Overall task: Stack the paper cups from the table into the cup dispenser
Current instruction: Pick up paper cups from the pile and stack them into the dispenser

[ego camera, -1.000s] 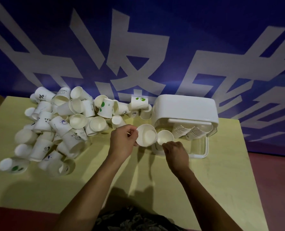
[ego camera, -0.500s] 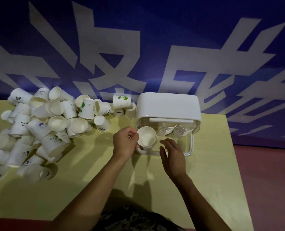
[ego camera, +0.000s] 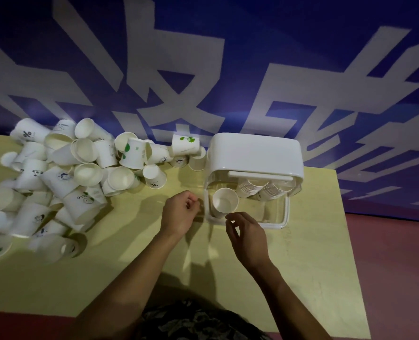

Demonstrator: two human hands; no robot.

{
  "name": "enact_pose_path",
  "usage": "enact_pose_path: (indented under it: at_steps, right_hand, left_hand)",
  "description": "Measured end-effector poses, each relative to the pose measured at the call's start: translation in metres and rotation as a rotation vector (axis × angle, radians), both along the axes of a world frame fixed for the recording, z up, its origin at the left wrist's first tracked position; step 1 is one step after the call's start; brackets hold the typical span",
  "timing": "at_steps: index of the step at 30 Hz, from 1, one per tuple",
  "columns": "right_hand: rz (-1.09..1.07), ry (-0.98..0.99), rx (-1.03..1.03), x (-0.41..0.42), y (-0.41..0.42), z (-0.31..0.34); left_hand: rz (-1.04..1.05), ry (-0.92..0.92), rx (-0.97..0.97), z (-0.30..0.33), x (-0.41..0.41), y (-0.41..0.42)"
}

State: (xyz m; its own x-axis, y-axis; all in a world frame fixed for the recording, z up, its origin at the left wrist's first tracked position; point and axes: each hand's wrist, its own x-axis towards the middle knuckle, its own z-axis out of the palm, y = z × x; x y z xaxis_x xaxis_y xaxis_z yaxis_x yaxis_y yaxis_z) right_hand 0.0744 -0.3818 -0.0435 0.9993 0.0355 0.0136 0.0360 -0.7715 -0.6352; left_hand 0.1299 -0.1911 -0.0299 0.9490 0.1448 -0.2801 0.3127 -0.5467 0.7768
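A white cup dispenser [ego camera: 255, 153] with a clear lower body stands at the table's back right. Two lying stacks of paper cups [ego camera: 262, 191] show inside it under the lid. A single paper cup [ego camera: 225, 201] sits mouth-up in the dispenser's left front corner. My left hand [ego camera: 181, 213] hovers just left of that cup, fingers loosely curled and holding nothing. My right hand [ego camera: 249, 238] is just below the cup with relaxed fingers, apart from its rim. A big pile of loose paper cups [ego camera: 68, 173] covers the table's left side.
The yellow table [ego camera: 301, 266] ends at its right edge near a red floor [ego camera: 394, 266]. A blue wall with large white characters [ego camera: 179, 69] rises right behind the table. A few cups [ego camera: 186, 146] lean against the dispenser's left side.
My left hand has let go of the cup, which now sits in the dispenser's left corner. Both hands have drawn back a little from it.
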Motion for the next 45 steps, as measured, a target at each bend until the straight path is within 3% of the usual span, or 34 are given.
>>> enact_pose_path:
  at_steps: [6, 15, 27, 32, 39, 45]
  right_hand:
    - [0.144, 0.097, 0.015, 0.013, 0.072, -0.005]
    - [0.214, 0.275, -0.092, 0.057, 0.169, -0.015]
    - [-0.07, 0.374, -0.096, 0.14, 0.242, -0.035]
    - [-0.197, 0.439, -0.022, 0.16, 0.262, -0.055]
    - [-0.279, 0.448, -0.083, 0.153, 0.266, -0.051]
    - [-0.066, 0.525, -0.365, 0.11, 0.228, -0.05]
  left_hand:
    - [0.007, -0.05, 0.297, 0.002, -0.012, 0.094]
    - [-0.102, -0.011, 0.475, -0.018, 0.018, 0.184]
    - [-0.349, 0.061, 0.614, -0.04, 0.072, 0.215]
    - [-0.358, -0.006, 0.594, -0.04, 0.079, 0.228]
    - [-0.28, -0.114, 0.459, -0.03, 0.073, 0.23]
    - [-0.236, -0.12, 0.431, -0.013, 0.059, 0.224]
